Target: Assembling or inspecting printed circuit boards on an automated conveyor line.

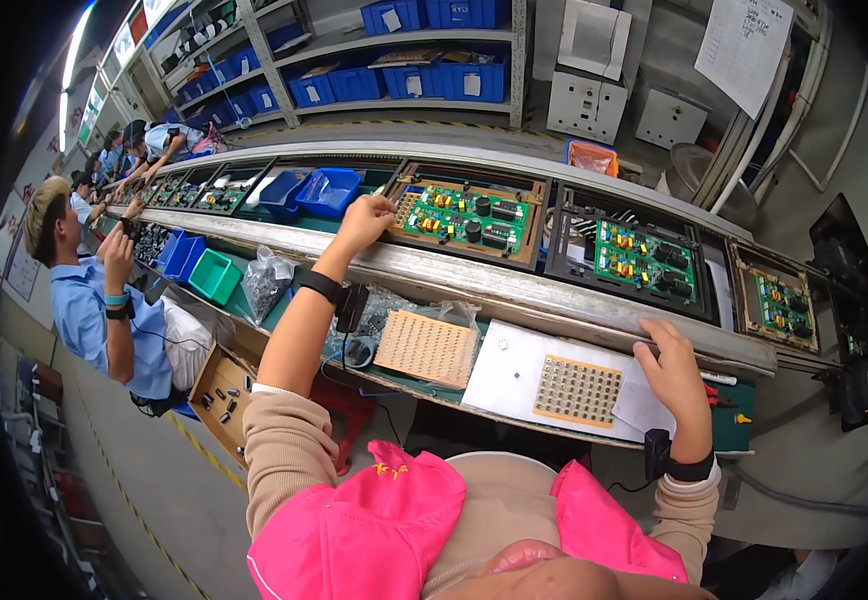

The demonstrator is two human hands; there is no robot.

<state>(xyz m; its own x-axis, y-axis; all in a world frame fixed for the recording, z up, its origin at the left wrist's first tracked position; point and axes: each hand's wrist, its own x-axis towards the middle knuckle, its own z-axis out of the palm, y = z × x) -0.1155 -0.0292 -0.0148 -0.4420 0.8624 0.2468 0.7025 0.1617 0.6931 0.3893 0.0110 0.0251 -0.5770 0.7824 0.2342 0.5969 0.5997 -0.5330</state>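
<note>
My left hand reaches out to the near left corner of a wooden carrier frame that holds a green circuit board on the conveyor line; its fingers are curled on the frame's edge. My right hand rests on the metal rail at the bench edge, fingers curled over a dark pen-like object. Between my hands lie two tan perforated trays of small parts, the right one on a white sheet.
Two more carriers with green boards sit on the line to the right. Blue bins, a green bin and a plastic bag stand to the left. A seated person in a blue shirt works at my left. Shelves with blue crates stand behind.
</note>
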